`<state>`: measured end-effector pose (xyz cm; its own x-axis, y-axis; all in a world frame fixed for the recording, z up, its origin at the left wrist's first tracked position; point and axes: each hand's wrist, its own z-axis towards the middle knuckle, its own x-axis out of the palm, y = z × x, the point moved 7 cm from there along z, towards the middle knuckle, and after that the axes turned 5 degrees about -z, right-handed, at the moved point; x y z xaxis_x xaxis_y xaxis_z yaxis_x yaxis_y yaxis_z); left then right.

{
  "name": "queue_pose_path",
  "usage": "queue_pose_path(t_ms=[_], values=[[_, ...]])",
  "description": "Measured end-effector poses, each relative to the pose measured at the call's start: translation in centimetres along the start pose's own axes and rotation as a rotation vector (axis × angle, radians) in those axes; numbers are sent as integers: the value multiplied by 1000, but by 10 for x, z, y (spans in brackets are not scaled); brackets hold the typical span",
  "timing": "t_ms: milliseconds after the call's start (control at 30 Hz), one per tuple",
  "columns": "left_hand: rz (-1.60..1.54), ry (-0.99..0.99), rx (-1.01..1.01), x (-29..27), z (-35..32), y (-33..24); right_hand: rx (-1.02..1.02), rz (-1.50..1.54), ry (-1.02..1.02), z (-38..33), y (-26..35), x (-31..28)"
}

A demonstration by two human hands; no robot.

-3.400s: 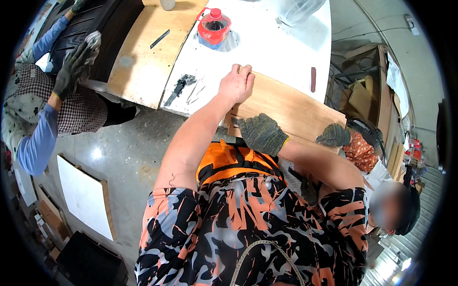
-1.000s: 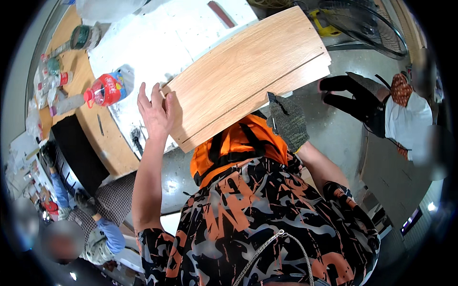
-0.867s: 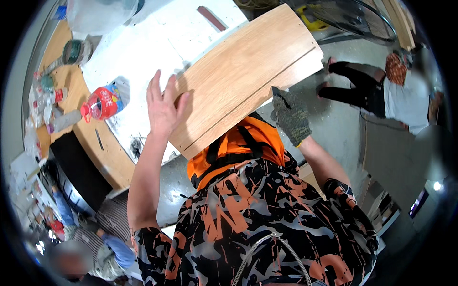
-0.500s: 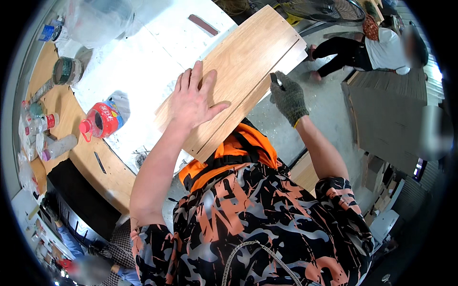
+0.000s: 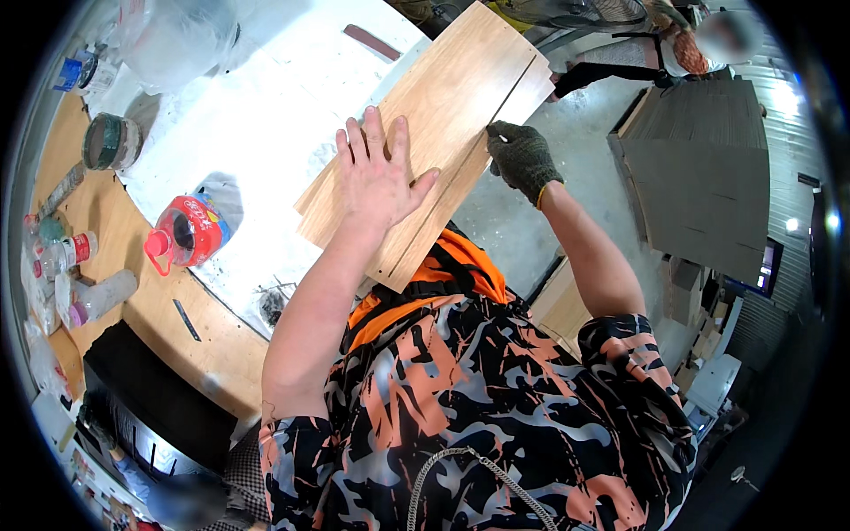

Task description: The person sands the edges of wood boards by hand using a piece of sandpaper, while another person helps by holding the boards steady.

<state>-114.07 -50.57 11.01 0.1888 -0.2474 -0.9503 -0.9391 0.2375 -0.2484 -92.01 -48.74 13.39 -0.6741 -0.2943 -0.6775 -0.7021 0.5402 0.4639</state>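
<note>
A light wood-grain board (image 5: 443, 84) lies slanted across the table's near edge. A thin dark groove runs along its right side. My bare left hand (image 5: 376, 186) rests flat on the board with fingers spread. At the groove, my right hand (image 5: 524, 161), in a dark knitted glove, is closed around a small tool. Most of that tool is hidden by the fingers; only a small pale bit shows, so its kind is unclear. Under the board's right side, a paler strip sticks out.
On the white tabletop (image 5: 266, 124) lie a brown strip (image 5: 372, 42) and a red-labelled plastic jug (image 5: 186, 232). A tape roll (image 5: 112, 142) and several bottles stand at the left. A tall stack of grey sheets (image 5: 695, 168) and another person (image 5: 633, 55) are at the right; a fan is behind.
The board has turned slightly in view. My right hand has shifted a little up and left, hiding the tool's black end. The person at the right has bent toward the grey stack.
</note>
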Motion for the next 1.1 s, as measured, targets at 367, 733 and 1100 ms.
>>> queue_pose_path(t_ms=[367,733,1100], values=[[3,7,8,1,-1,2,0,-119,-4,-13,11,14],[30,-5,27,-3,-1,1,125,-78,64,-26,12,28],[7,11,19,0,-1,4,149,-52,89,-52,20,43]])
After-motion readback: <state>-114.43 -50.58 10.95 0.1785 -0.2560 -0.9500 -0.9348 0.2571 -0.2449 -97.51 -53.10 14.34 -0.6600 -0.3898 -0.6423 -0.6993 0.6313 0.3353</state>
